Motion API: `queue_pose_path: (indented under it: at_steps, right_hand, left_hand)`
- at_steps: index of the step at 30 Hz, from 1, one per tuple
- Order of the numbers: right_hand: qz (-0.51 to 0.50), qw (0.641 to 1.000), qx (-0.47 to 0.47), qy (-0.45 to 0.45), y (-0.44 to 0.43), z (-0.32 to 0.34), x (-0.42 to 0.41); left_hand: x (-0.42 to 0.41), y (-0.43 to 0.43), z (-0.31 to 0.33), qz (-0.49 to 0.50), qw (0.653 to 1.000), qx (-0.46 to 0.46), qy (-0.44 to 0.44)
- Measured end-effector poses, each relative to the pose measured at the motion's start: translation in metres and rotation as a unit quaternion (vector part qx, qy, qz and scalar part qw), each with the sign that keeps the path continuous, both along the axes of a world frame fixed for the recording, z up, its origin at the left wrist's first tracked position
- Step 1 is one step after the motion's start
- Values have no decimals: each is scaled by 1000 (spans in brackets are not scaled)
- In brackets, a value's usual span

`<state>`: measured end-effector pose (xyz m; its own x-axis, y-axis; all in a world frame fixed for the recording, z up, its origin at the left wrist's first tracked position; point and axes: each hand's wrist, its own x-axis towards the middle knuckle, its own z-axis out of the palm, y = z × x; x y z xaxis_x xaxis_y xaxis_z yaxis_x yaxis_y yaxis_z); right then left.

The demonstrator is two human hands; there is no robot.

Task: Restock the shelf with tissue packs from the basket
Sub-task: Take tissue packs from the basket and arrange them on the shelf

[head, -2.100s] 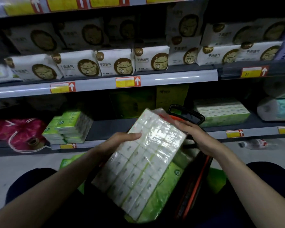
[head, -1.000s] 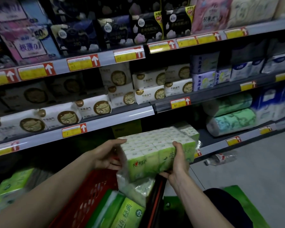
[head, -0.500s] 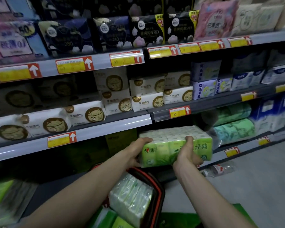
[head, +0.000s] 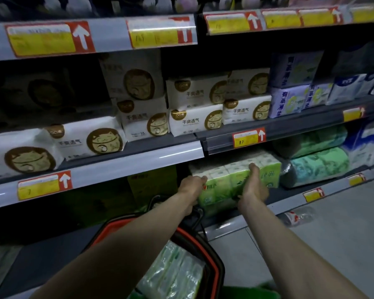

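A green and white tissue pack [head: 225,180] lies flat on the bottom shelf [head: 289,201], under the shelf edge with the price tags. My left hand [head: 191,187] grips its left end, thumb on top. My right hand [head: 254,187] grips its front face near the middle, fingers over the top edge. Below my arms stands the red and black basket [head: 212,262], with more green tissue packs [head: 173,277] inside it.
Green toilet-roll bundles [head: 317,165] lie right of the pack on the same shelf. White packs with a cat logo [head: 194,119] fill the shelf above. A yellow-green box [head: 151,184] stands left of the pack. A plastic bottle [head: 296,215] lies on the floor.
Both hands lifted the tissue pack out of the basket, turned it flat and carried it forward onto the bottom shelf. The view moved closer to the shelf.
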<state>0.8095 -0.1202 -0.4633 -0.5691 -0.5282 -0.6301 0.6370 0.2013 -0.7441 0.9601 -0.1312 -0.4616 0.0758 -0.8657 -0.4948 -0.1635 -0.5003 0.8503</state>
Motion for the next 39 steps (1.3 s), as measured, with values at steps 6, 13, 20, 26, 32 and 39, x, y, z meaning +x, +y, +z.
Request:
queue_pose_path:
  at_steps: [6, 13, 20, 26, 32, 39]
  right_hand:
    - [110, 993, 20, -24, -74, -141, -51]
    - [156, 986, 36, -42, -19, -51, -18]
    - [141, 987, -3, -79, -2, -43, 1]
    - [162, 986, -17, -38, -10, -46, 11]
    - [186, 982, -22, -16, -11, -46, 10]
    - [300, 950, 56, 73, 4, -28, 7]
  left_hand:
    - [-1, -42, -63, 22, 999, 32, 19]
    - [3, -29, -43, 19, 999, 39, -29]
    - [0, -17, -41, 83, 991, 15, -100]
    - [-2, -29, -54, 47, 992, 5, -115]
    - [0, -27, -43, 31, 992, -23, -121]
    - [32, 25, 8, -49, 999, -14, 8]
